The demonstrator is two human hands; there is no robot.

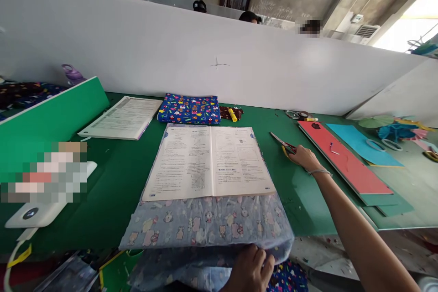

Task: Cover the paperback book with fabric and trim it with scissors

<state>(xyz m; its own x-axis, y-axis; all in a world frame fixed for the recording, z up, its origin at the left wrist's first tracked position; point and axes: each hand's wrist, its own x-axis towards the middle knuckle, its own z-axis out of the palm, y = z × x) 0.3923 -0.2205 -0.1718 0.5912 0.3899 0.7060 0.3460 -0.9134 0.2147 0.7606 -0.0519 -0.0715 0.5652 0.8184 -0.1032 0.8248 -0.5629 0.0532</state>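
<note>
Reaching right hand (304,157): fingers on scissors (284,143), grip probably closed
Left hand (249,271): fingers pinching cloth (205,223) edge
Open book (208,162): on cloth, desk (116,182)

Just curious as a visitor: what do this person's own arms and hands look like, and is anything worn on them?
Both hands are bare, no gloves. The right hand leads to a long bare forearm with no sleeve showing; a thin pale band circles its wrist. The left hand shows no ring or band.

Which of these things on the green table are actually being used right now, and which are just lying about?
In use: scissors under right hand; pale cloth held by left hand; open book.

Lying about: folded blue fabric, booklet, red sheet, blue sheet.
</note>
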